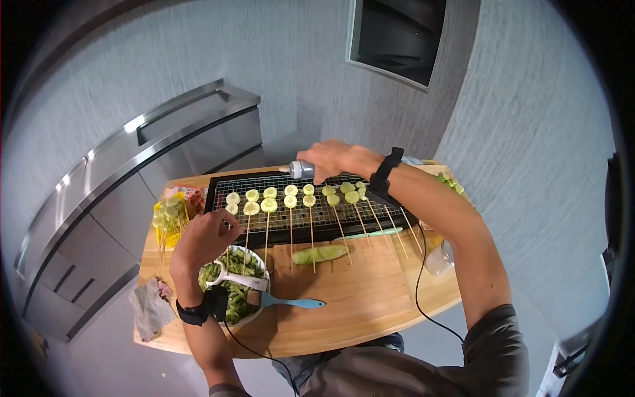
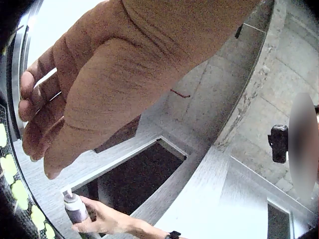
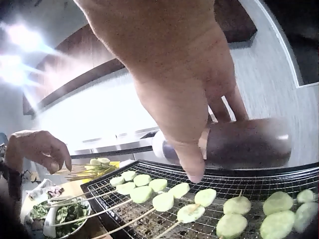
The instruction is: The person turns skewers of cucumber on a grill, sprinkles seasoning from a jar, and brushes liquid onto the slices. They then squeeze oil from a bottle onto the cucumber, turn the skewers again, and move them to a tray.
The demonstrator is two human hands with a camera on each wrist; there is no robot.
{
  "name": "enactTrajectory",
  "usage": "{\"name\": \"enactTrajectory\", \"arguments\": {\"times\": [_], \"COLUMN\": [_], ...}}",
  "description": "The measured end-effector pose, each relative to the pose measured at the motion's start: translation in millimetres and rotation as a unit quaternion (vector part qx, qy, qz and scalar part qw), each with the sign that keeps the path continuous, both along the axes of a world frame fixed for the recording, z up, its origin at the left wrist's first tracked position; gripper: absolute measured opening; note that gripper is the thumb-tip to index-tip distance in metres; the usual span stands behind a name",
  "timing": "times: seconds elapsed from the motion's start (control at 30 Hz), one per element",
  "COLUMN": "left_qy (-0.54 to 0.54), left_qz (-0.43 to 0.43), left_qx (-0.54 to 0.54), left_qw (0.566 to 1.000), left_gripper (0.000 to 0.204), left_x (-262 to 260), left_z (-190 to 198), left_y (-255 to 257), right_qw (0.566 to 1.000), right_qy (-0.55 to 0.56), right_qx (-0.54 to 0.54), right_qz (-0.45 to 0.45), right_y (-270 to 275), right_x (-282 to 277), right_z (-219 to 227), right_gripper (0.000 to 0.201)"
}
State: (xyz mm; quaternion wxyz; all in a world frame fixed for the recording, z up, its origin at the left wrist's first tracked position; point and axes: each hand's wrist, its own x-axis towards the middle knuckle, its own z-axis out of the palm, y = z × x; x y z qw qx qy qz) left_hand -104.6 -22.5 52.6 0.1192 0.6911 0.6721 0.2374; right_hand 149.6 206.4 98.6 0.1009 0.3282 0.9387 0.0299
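My right hand (image 1: 331, 159) grips a squeeze bottle (image 1: 303, 170) with a pale cap and dark contents. The bottle lies tipped on its side above the far edge of a wire grill (image 1: 278, 225), its nozzle toward the left. Skewered cucumber slices (image 3: 163, 202) are lined up across the mesh, two visible slices on most sticks. At the grill's near left corner hovers my left hand (image 1: 206, 241), fingers loosely bent around nothing. Below it stands a white bowl (image 1: 266, 268) of chopped greens, with a white Y-shaped tool (image 1: 248, 280) and a blue-handled brush (image 1: 297, 303) across it.
A peeled-looking cucumber (image 1: 321, 254) lies on the wooden table (image 1: 344, 298) before the grill, near a pale green utensil (image 1: 370, 233). More skewers (image 1: 170, 215) sit on yellow packaging at left, above a crumpled cloth (image 1: 152, 309). A clear container (image 1: 439, 258) stands at right.
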Motion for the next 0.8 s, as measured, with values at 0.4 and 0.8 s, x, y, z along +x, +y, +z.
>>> {"name": "enactTrajectory", "arguments": {"times": [0.4, 0.8], "left_qy": [0.009, 0.015], "left_qz": [-0.003, 0.002], "left_qx": [0.006, 0.001], "left_qw": [1.0, 1.0], "left_gripper": [0.024, 0.024], "left_x": [4.4, 11.0], "left_z": [2.0, 4.9], "left_y": [1.6, 0.6], "right_qw": [1.0, 0.999], "right_qy": [-0.001, 0.009], "right_qx": [-0.001, -0.011], "right_qz": [-0.014, -0.031], "right_y": [14.3, 6.9], "right_x": [19.6, 21.7], "right_z": [-18.4, -8.7], "right_gripper": [0.053, 0.058]}}
